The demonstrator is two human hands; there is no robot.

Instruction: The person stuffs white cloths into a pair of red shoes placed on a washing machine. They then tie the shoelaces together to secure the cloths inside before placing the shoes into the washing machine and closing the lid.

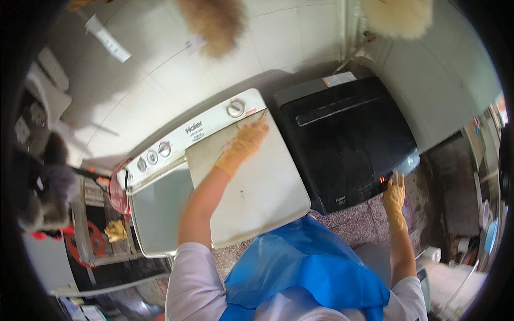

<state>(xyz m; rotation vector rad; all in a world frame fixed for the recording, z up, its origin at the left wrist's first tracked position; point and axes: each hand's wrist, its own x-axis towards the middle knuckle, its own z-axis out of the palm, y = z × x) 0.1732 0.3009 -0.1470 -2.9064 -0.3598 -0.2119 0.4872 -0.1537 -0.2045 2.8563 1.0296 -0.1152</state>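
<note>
My left hand (249,138), in a yellow rubber glove, is over the upper part of the white lid (261,184) of a Haier twin-tub washing machine (217,120). A thin dark thing shows beside its fingertips, too small to name, and whether the fingers hold it is unclear. To the right stands a black Haier top-loading washing machine (349,140) with its lid down. My right hand (394,194), also gloved in yellow, has its fingers spread at that machine's front edge. The fingertips are beside a lit orange display (382,179).
Pale furry pieces (397,16) hang above, in front of the tiled wall (281,36). A blue apron (297,265) covers my front. At left, a yellow glove (115,230) lies near a red wheel (86,242). Pipes (349,36) run down the wall behind the black machine.
</note>
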